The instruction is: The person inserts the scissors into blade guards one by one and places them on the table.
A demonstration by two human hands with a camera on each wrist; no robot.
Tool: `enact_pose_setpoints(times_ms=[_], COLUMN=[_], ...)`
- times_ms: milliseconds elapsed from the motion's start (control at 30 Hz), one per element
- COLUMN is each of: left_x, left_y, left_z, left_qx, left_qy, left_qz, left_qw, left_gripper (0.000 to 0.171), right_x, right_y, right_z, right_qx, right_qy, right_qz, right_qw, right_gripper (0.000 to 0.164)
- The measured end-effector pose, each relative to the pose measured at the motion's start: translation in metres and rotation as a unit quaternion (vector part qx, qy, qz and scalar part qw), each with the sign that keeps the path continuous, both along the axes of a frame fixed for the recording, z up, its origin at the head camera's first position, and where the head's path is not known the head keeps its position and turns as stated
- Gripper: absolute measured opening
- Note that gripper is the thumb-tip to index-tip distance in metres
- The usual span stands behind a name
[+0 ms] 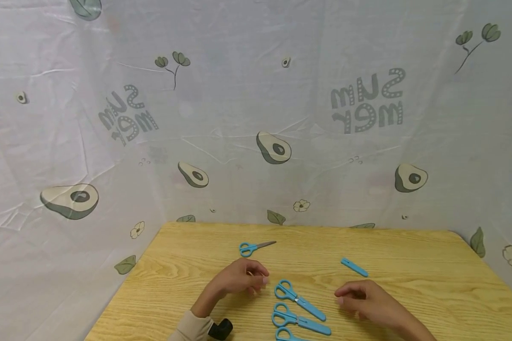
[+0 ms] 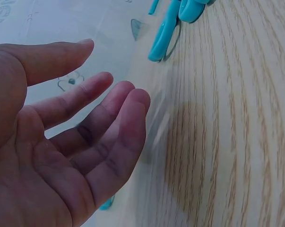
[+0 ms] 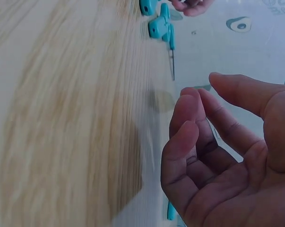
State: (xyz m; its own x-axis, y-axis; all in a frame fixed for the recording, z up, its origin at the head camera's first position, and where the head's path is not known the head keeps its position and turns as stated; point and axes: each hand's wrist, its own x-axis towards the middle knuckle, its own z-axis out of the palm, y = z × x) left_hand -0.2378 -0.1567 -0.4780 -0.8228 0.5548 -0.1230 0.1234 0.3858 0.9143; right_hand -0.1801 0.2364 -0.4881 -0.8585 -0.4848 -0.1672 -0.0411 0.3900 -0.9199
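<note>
My left hand (image 1: 242,278) hovers by the blue-handled scissors, its fingers loosely bent around nothing. On the other side, my right hand (image 1: 367,300) is likewise relaxed and holds nothing. Between them lie sheathed scissors (image 1: 309,309), a second sheathed pair (image 1: 313,326) nearer me, and a third pair (image 1: 285,335) cut off by the frame's bottom edge. Behind my left hand are scissors with bare blades (image 1: 265,244). A loose blue blade cover (image 1: 354,266) lies beyond my right hand. The left wrist view catches blue scissor handles (image 2: 166,33) near its top.
Everything lies on a wood-grain table (image 1: 426,265). A pale curtain (image 1: 239,109) printed with avocados, flowers and leaves hangs behind the table and along its sides. A dark band (image 1: 220,329) is on the left wrist at the sleeve.
</note>
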Motion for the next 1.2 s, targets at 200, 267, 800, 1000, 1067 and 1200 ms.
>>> enact_pose_setpoints(times_ms=[200,267,800,1000,1067,1200], left_x=[-0.001,0.0,0.004,0.005,0.005,0.007], left_y=[-0.002,-0.003,-0.02,-0.032,-0.036,-0.043], left_z=[0.001,0.001,0.002,0.003,0.004,0.005], left_qx=[-0.008,-0.011,-0.067,-0.085,-0.091,-0.107], left_qy=[0.015,0.019,0.095,0.12,0.125,0.14], left_qz=[-0.006,-0.008,0.01,0.031,0.038,0.045], left_qw=[0.9998,0.9997,0.9932,0.9887,0.9872,0.9834], left_gripper=[0.029,0.029,0.026,0.026,0.027,0.027], right_x=[0.002,0.003,0.01,0.01,0.011,0.012], right_y=[0.011,0.014,0.035,0.039,0.039,0.039], right_z=[0.0,0.0,0.002,0.005,0.005,0.003], right_qx=[0.003,0.006,0.034,0.047,0.07,0.129], right_qy=[0.0,0.001,0.017,0.043,0.055,0.081], right_qz=[-0.013,-0.017,-0.065,-0.078,-0.094,-0.13], right_qw=[1.0,1.0,0.997,0.995,0.992,0.98], right_gripper=[0.039,0.039,0.042,0.041,0.041,0.038])
